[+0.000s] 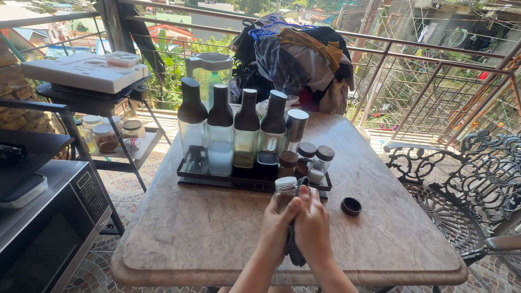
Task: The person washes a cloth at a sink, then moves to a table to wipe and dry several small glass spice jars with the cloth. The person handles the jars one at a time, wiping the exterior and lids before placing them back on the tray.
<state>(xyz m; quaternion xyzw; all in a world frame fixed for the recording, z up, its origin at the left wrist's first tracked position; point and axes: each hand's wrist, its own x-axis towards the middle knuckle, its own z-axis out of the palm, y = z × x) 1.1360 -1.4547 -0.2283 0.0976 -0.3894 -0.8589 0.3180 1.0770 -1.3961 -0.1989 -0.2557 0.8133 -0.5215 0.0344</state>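
— Left hand (275,227)?
— Wrapped around a small open glass jar (284,191), thumb up along its side; held just above the marble table (179,228), near the middle of the front edge.

— And the right hand (313,228)?
— Clenched on a dark cloth (294,250), pressed against the jar and the left hand. Cloth hanging down between both wrists, toward the front edge.

— Lid on the jar?
— Off. Lying flat as a dark round lid (351,206), alone on the bare stone, right of the hands and a little farther back.

— Behind the hands?
— A black tray (217,183) across the table's middle, touching distance from the jar. Loaded with four tall dark-capped bottles (220,130), a steel-topped grinder (295,130), and small spice jars (321,163) at its right end.

— Far edge?
— Clear pitcher (210,73) and a heap of clothes (296,59) on the railing.

— Off the table?
— Microwave (49,228) at left, ornate iron chair (461,184) at right.
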